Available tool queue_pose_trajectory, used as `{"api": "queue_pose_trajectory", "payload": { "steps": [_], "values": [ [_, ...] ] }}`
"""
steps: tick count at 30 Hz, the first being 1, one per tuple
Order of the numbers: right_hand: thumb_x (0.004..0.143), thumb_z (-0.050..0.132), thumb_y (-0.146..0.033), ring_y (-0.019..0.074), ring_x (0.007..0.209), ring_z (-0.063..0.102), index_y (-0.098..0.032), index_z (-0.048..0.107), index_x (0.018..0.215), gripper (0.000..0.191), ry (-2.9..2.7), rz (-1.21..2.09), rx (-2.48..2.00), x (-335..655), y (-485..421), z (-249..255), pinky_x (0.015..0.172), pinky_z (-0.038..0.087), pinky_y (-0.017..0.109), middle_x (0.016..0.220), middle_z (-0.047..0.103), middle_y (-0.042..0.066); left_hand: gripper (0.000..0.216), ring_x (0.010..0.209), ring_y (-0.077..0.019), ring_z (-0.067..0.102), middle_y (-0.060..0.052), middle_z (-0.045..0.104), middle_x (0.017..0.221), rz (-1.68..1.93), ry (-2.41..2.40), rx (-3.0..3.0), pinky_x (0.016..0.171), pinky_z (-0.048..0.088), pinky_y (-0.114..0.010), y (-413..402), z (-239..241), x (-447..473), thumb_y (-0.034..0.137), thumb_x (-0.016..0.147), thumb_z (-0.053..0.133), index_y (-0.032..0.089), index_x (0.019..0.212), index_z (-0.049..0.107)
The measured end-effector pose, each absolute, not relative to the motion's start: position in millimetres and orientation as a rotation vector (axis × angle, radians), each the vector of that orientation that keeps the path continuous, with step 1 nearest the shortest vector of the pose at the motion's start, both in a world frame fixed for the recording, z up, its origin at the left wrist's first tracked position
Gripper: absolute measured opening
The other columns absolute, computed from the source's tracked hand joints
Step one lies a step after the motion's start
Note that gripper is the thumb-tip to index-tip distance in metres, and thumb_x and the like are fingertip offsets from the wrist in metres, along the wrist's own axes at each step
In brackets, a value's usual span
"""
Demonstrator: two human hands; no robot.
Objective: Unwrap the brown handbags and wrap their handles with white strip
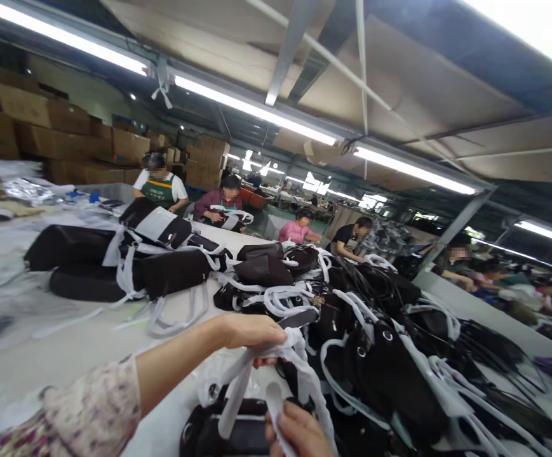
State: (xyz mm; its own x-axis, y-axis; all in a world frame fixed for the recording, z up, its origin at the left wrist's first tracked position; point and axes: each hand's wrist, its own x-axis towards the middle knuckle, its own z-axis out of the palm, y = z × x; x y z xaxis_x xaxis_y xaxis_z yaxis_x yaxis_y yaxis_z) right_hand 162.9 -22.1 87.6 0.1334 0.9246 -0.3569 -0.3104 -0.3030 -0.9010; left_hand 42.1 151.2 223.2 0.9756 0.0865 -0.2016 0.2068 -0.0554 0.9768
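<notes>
My left hand reaches in from the left, its fingers closed round a white wrapped strap that loops down on both sides. Lower down, my right hand pinches a loose end of white wrapping strip between thumb and fingers. Beneath both hands lies a black bag with metal eyelets, partly covered by the strips and my right hand. Just to the right, another black bag with silver eyelets rests in the pile, white-wrapped straps beside it.
Several black bags with white-wrapped handles lie along the white table. Clear plastic covers its left side. Co-workers sit across and along the table. Cardboard boxes are stacked behind; a slanting metal post stands at right.
</notes>
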Motion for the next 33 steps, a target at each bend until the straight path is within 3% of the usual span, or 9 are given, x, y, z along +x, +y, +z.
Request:
{"api": "queue_pose_trajectory", "payload": {
  "steps": [4, 9, 14, 17, 20, 22, 25, 30, 33],
  "values": [
    [0.047, 0.09, -0.05, 0.0149, 0.061, 0.066, -0.018, 0.066, 0.089, 0.058, -0.341, 1.153, -1.367, 168.6, -4.5, 116.8, 0.04, 0.038, 0.015, 0.069, 0.065, -0.001, 0.027, 0.044, -0.0146, 0.051, 0.004, 0.05, 0.047, -0.188, 0.232, 1.601, 0.053, 0.048, -0.029, 145.8, 227.0, 50.2, 0.044, 0.071, 0.063, 0.018, 0.066, 0.059],
    [0.05, 0.086, -0.037, 0.0039, 0.042, 0.036, -0.019, 0.058, 0.068, 0.037, -0.38, 0.884, -1.106, 156.4, 26.1, 145.0, 0.039, 0.027, 0.016, 0.05, 0.047, -0.01, 0.024, 0.043, -0.0179, 0.056, 0.001, 0.053, 0.047, -0.177, 0.484, 1.537, 0.051, 0.051, -0.032, 142.7, 207.8, 60.1, 0.038, 0.066, 0.067, 0.017, 0.063, 0.056],
    [0.042, 0.088, -0.035, 0.0026, 0.039, 0.032, -0.019, 0.055, 0.067, 0.044, -0.388, 0.934, -1.066, 160.1, 29.0, 159.8, 0.038, 0.015, 0.015, 0.047, 0.043, -0.011, 0.027, 0.044, -0.0124, 0.053, 0.003, 0.06, 0.06, 0.085, 0.633, 1.541, 0.046, 0.044, -0.024, 137.4, 204.7, 60.5, 0.028, 0.06, 0.073, 0.018, 0.08, 0.057],
    [0.034, 0.09, -0.028, 0.0007, 0.038, 0.033, -0.019, 0.056, 0.07, 0.051, -0.31, 0.995, -1.041, 164.1, 27.7, 168.4, 0.036, 0.018, 0.012, 0.046, 0.043, -0.012, 0.028, 0.045, -0.0092, 0.049, 0.004, 0.062, 0.067, 0.217, 0.572, 1.526, 0.044, 0.04, -0.021, 126.8, 211.9, 65.2, 0.025, 0.057, 0.069, 0.019, 0.084, 0.061],
    [0.031, 0.092, -0.026, 0.0019, 0.042, 0.045, -0.017, 0.057, 0.07, 0.053, -0.241, 1.081, -1.047, 168.6, 20.8, 171.5, 0.039, 0.032, 0.01, 0.052, 0.053, -0.008, 0.018, 0.042, -0.0094, 0.045, 0.004, 0.055, 0.055, 0.272, 0.559, 1.531, 0.04, 0.037, -0.021, 117.9, 215.1, 73.9, 0.029, 0.055, 0.063, 0.017, 0.069, 0.06],
    [0.034, 0.094, -0.03, 0.0033, 0.046, 0.052, -0.015, 0.058, 0.07, 0.053, -0.243, 1.257, -1.081, 171.8, 9.2, 168.7, 0.044, 0.041, 0.012, 0.057, 0.058, -0.004, 0.016, 0.039, -0.0092, 0.042, 0.004, 0.051, 0.05, 0.307, 0.569, 1.554, 0.038, 0.034, -0.021, 115.5, 214.4, 78.6, 0.03, 0.053, 0.061, 0.017, 0.063, 0.058],
    [0.045, 0.094, -0.047, 0.0043, 0.044, 0.054, -0.015, 0.058, 0.074, 0.056, -0.409, 1.45, -1.149, 175.5, -16.6, 161.6, 0.044, 0.044, 0.014, 0.058, 0.06, -0.003, 0.012, 0.038, -0.0086, 0.036, 0.004, 0.047, 0.046, 0.336, 0.574, 1.565, 0.036, 0.03, -0.021, 115.9, 212.8, 80.7, 0.027, 0.052, 0.059, 0.017, 0.058, 0.057],
    [0.064, 0.076, -0.07, 0.0149, 0.049, 0.063, -0.022, 0.051, 0.114, 0.073, -0.766, 0.906, -1.325, 176.4, -48.6, 168.3, 0.042, 0.049, 0.022, 0.065, 0.067, -0.002, 0.012, 0.045, -0.0091, 0.04, 0.003, 0.049, 0.052, 0.34, 0.529, 1.551, 0.04, 0.032, -0.02, 116.7, 215.7, 74.1, 0.023, 0.051, 0.056, 0.016, 0.06, 0.06],
    [0.066, 0.079, -0.063, 0.0204, 0.067, 0.07, -0.019, 0.06, 0.106, 0.062, -0.905, 0.827, -1.314, 178.3, -50.1, 183.6, 0.052, 0.054, 0.026, 0.079, 0.072, 0.006, 0.015, 0.048, -0.0095, 0.042, 0.003, 0.05, 0.055, 0.312, 0.484, 1.557, 0.045, 0.035, -0.021, 115.5, 218.6, 69.9, 0.023, 0.05, 0.057, 0.016, 0.063, 0.061]
  ]
}}
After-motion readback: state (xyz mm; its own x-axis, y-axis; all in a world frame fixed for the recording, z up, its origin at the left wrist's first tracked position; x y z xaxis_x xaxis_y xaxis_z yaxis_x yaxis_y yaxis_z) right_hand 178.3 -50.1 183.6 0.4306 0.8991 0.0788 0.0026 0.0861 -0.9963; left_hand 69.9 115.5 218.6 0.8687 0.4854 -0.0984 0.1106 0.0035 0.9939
